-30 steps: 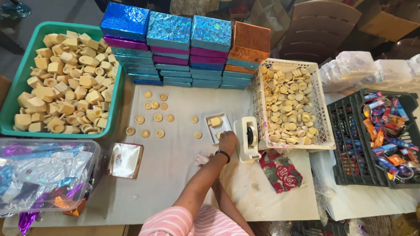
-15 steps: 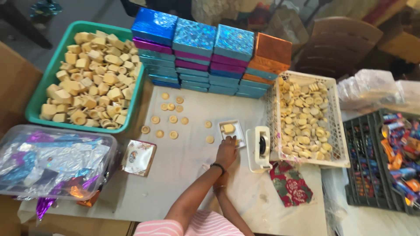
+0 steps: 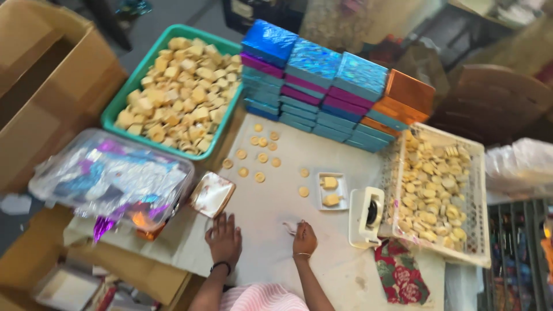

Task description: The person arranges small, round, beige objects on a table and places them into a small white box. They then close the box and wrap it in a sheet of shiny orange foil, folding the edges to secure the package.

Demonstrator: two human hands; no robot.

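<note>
While the right hand (image 3: 305, 240) pinches a small pale scrap (image 3: 290, 227) on the white table cover (image 3: 271, 190) and the left hand (image 3: 224, 239) lies flat, empty: nearby loose round biscuits (image 3: 260, 157), small tray (image 3: 333, 190), tape dispenser (image 3: 366, 215) risk sleeve knocks.

Bare table (image 3: 271, 201) lies open ahead of both hands (image 3: 224, 242). Round discs (image 3: 257, 156) scatter at twelve, tape dispenser (image 3: 366, 216) blocks three, foil tray (image 3: 212, 194) crowds ten.
</note>
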